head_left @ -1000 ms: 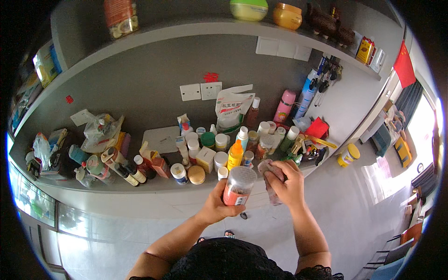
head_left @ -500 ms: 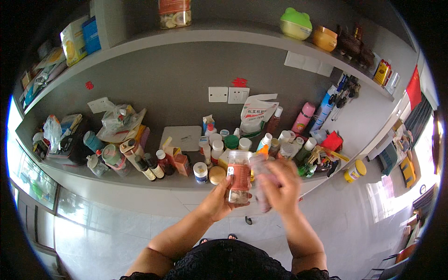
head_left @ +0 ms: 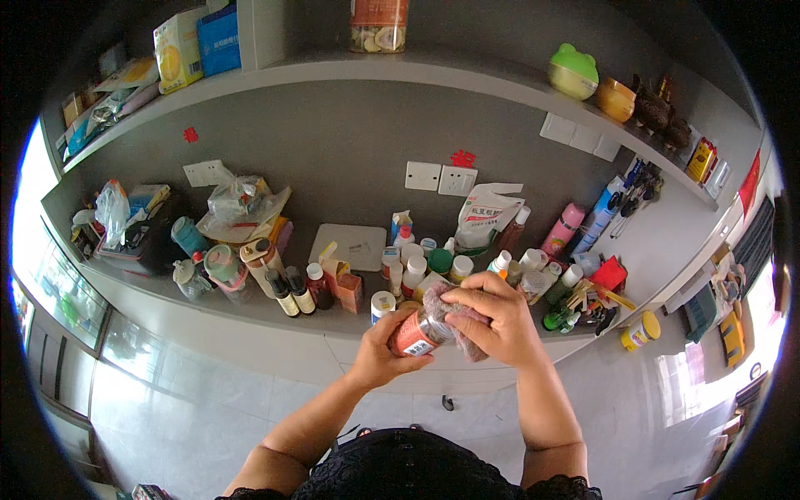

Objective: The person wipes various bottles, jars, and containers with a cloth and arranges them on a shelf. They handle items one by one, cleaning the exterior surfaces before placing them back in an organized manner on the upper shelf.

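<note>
In front of my body, just off the counter's edge, my left hand wraps round a clear jar with a reddish-orange label, tilted so that one end points to the upper right. My right hand grips a greyish-pink cloth and presses it over that end of the jar. The cloth hides the end, so I cannot see whether a lid is on. Close beyond both hands stand several bottles, among them a white bottle and a white tub.
The counter holds a flat white scale-like plate, a white pouch, a pink flask and dark bottles. An overhanging shelf carries a green-lidded container. A yellow tub stands at the right.
The jar has gone from upright to tilted toward the right. My right hand has brought the cloth from beside the jar onto its end. The view has shifted slightly.
</note>
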